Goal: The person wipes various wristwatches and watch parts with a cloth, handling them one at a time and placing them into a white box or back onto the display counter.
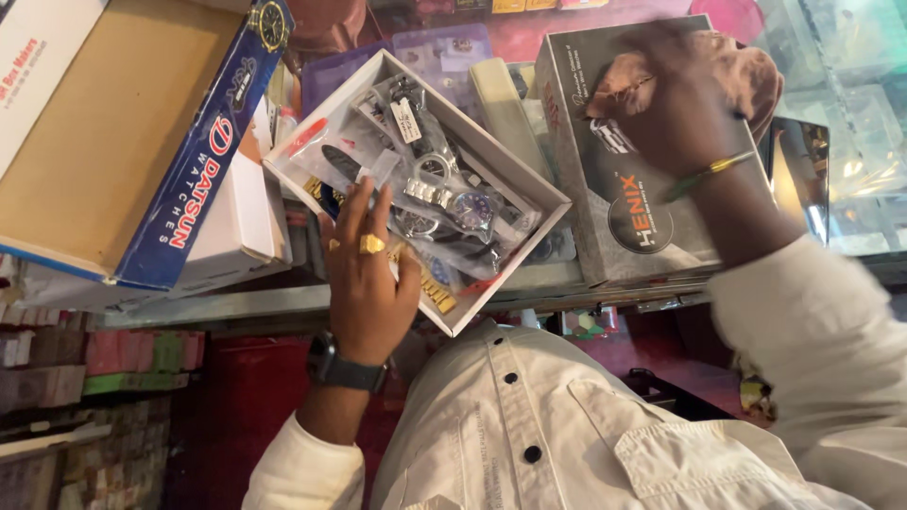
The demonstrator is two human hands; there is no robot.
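An open white box (529,179) of bagged wristwatches (444,194) is seen tilted at the near edge of a crowded counter (217,304). The left hand (367,274), ringed and wearing a dark wristwatch, is laid flat with fingers spread over the box's near corner, touching the bags. Just beside it, toward the right end, a grey printed box (605,236) is gripped from above by the blurred right hand (675,99). At the left end, an open blue-edged cardboard box (123,123) is stacked on white boxes.
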